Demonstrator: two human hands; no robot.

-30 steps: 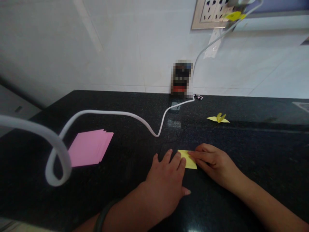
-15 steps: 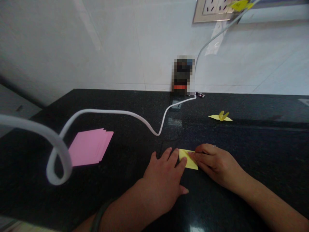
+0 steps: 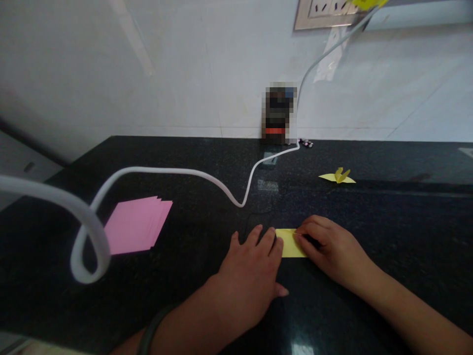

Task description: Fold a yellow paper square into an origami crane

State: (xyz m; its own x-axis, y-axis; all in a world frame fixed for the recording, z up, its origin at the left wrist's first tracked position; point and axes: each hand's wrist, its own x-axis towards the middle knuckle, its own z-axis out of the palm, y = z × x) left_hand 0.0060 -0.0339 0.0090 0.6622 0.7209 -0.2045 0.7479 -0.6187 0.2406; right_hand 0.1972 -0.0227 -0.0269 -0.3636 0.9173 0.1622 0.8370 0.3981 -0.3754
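Observation:
A small folded piece of yellow paper (image 3: 291, 245) lies on the dark countertop between my hands. My left hand (image 3: 251, 264) rests palm down with its fingers spread, and its forefinger presses on the paper's left edge. At the right side, my right hand (image 3: 332, 246) pinches the paper between thumb and fingers near its upper part. The right fingers hide the paper's right end. Behind my right hand stands a folded yellow paper crane (image 3: 338, 176), apart from both hands.
Pink paper sheets (image 3: 135, 225) lie stacked on the left. A white cable (image 3: 185, 171) loops across the counter (image 3: 207, 207) and up the wall to a socket panel (image 3: 328, 12). A blurred dark object (image 3: 278, 113) leans against the wall, beside a small patterned item (image 3: 306, 143).
The yellow paper's slanted outline has become a plain rectangle. My left forefinger has drawn back to its left edge, and my right fingers have shifted slightly right.

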